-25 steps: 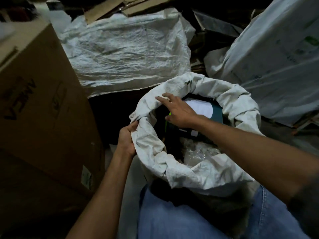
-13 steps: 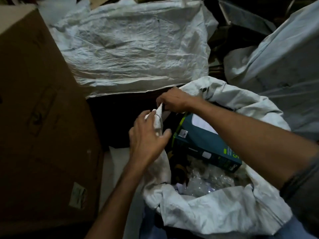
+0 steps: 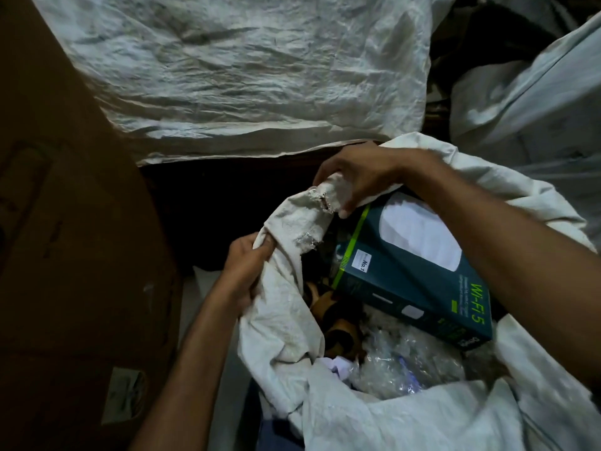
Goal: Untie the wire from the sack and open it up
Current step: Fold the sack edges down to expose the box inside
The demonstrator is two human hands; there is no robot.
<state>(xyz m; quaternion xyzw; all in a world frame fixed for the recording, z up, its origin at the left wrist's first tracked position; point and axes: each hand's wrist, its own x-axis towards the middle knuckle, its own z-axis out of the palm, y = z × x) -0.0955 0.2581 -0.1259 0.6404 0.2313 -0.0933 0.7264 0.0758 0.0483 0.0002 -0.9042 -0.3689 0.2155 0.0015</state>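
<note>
Fingers (image 3: 257,254) now clenched, left hand (image 3: 245,273), right hand (image 3: 362,175) gripping sack (image 3: 286,323)

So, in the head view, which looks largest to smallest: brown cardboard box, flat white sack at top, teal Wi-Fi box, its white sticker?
1. Flat white sack and brown cardboard box: both huge and cut off by the frame, so unranked.
2. Then teal Wi-Fi box.
3. Smallest: white sticker.

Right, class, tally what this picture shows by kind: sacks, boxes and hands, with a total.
Sacks: 3, open sack, rear sack, right-side sack
Boxes: 2, cardboard box, teal box
Hands: 2, left hand, right hand
Total: 7
</note>
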